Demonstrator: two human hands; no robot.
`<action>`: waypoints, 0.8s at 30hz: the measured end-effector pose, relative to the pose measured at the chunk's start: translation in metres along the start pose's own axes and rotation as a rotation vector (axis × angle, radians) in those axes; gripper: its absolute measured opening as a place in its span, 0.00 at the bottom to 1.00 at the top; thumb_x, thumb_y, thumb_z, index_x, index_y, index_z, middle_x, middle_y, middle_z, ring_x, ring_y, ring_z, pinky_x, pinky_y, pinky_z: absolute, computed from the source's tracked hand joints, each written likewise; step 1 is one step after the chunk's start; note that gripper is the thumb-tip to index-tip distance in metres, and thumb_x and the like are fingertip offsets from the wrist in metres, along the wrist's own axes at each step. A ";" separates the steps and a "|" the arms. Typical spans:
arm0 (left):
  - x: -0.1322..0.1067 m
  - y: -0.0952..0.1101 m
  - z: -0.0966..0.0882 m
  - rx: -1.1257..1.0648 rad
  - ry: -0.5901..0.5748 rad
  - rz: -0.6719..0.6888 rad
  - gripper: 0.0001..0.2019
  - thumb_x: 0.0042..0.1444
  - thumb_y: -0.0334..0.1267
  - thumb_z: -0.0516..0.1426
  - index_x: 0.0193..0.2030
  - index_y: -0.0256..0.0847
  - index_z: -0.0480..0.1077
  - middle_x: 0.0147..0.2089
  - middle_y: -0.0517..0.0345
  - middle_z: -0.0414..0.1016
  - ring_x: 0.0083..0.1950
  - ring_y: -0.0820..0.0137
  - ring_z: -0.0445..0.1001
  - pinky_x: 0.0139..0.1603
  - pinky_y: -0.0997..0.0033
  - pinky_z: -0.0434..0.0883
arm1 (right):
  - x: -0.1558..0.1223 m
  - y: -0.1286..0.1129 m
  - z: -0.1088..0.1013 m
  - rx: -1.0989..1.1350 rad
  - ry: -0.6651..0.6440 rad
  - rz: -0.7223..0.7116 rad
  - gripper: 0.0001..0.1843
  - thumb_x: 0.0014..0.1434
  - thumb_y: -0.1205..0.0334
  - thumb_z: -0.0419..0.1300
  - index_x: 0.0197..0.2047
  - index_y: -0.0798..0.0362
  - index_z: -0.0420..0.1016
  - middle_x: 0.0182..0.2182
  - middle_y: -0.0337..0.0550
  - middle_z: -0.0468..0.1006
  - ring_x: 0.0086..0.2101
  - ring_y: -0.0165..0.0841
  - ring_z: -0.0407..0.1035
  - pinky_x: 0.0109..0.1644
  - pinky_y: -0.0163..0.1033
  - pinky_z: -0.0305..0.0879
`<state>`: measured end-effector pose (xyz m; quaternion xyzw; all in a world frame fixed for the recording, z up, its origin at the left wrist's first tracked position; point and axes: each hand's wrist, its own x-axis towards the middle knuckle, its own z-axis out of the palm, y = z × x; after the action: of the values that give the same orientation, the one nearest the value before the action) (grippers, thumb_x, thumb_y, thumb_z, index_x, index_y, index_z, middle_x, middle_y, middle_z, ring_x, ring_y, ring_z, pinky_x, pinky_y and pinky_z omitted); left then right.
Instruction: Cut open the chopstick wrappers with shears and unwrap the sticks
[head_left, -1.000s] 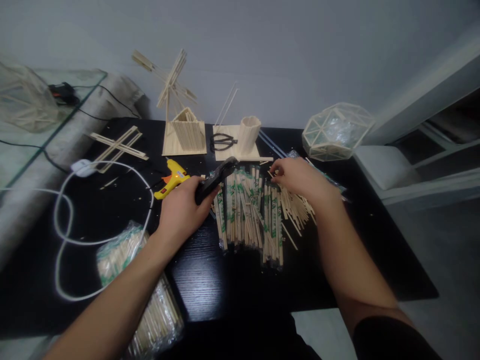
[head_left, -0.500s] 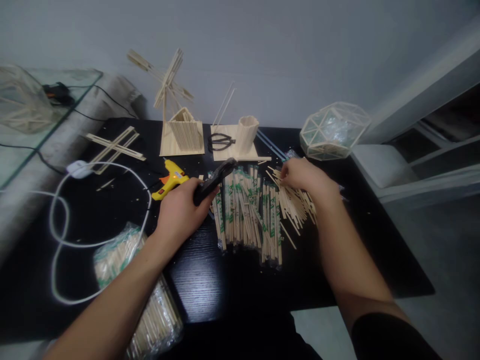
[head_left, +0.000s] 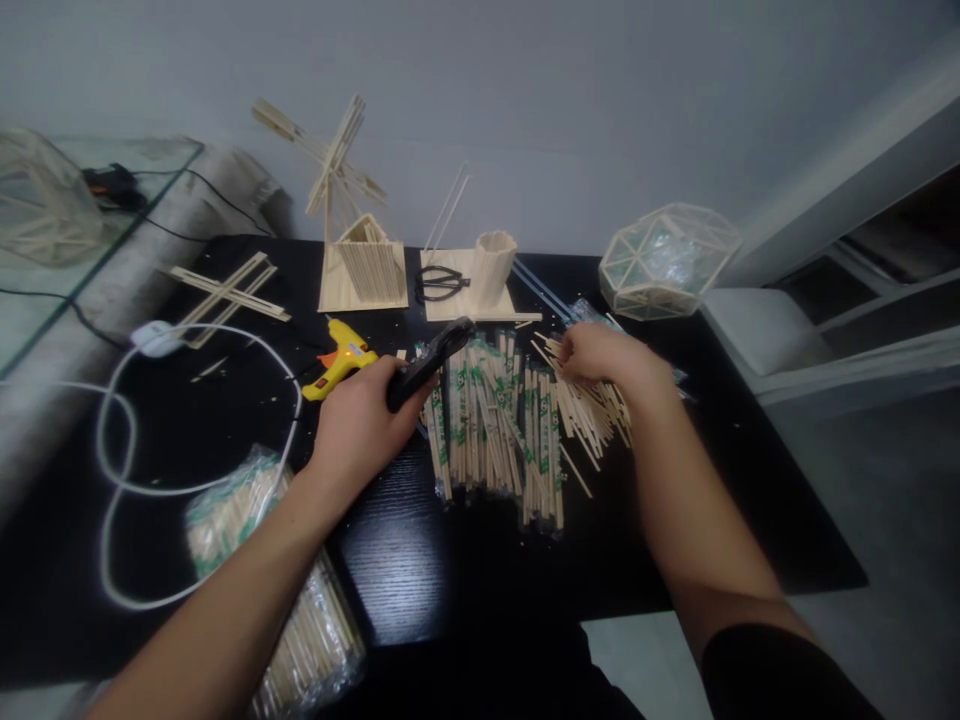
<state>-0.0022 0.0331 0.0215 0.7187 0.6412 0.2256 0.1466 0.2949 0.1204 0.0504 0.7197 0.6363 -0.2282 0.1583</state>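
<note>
My left hand (head_left: pixel 365 408) is closed around a black hand tool (head_left: pixel 431 362), which looks like pliers and points up to the right over the table. Right behind that hand lies a yellow glue gun (head_left: pixel 343 360) with a small lit spot. My right hand (head_left: pixel 604 352) reaches down with curled fingers into a fan of loose wooden sticks (head_left: pixel 589 412); its fingertips are on the sticks and partly hidden. Between my hands lie paper-and-plastic wrapped chopsticks (head_left: pixel 480 425) with green print. A larger clear bag of sticks (head_left: pixel 319 640) is under my left forearm.
At the back stand a stick windmill model (head_left: pixel 371 265), a stick cylinder on a base (head_left: pixel 493 270) and black scissors (head_left: pixel 441 284). A faceted stick frame (head_left: pixel 667 262) sits back right. A crossed stick piece (head_left: pixel 229 295) and white cable (head_left: pixel 109 520) lie left.
Hardly anything differs. My right hand has shifted very slightly down over the loose sticks; my left hand keeps its hold on the black tool.
</note>
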 end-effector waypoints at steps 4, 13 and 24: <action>0.000 0.000 0.000 -0.002 -0.004 -0.003 0.20 0.66 0.57 0.55 0.45 0.43 0.77 0.41 0.51 0.82 0.41 0.57 0.80 0.40 0.64 0.68 | 0.002 0.000 0.000 -0.036 0.024 0.015 0.08 0.50 0.76 0.65 0.34 0.57 0.84 0.28 0.52 0.84 0.33 0.44 0.81 0.41 0.45 0.76; 0.000 -0.001 0.001 0.002 -0.005 0.002 0.20 0.65 0.57 0.55 0.46 0.43 0.77 0.40 0.52 0.82 0.42 0.57 0.80 0.40 0.64 0.69 | 0.011 0.001 0.006 -0.069 0.017 -0.009 0.06 0.50 0.74 0.68 0.32 0.55 0.83 0.25 0.47 0.82 0.31 0.40 0.79 0.37 0.40 0.74; -0.001 0.001 0.000 0.006 -0.008 0.002 0.19 0.65 0.55 0.56 0.45 0.43 0.77 0.41 0.51 0.83 0.42 0.57 0.80 0.40 0.64 0.69 | -0.008 -0.003 -0.006 0.011 0.206 -0.130 0.11 0.54 0.69 0.63 0.40 0.53 0.83 0.38 0.49 0.86 0.40 0.41 0.79 0.45 0.42 0.71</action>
<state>-0.0011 0.0322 0.0221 0.7206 0.6406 0.2210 0.1469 0.2923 0.1173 0.0602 0.6973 0.6934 -0.1662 0.0730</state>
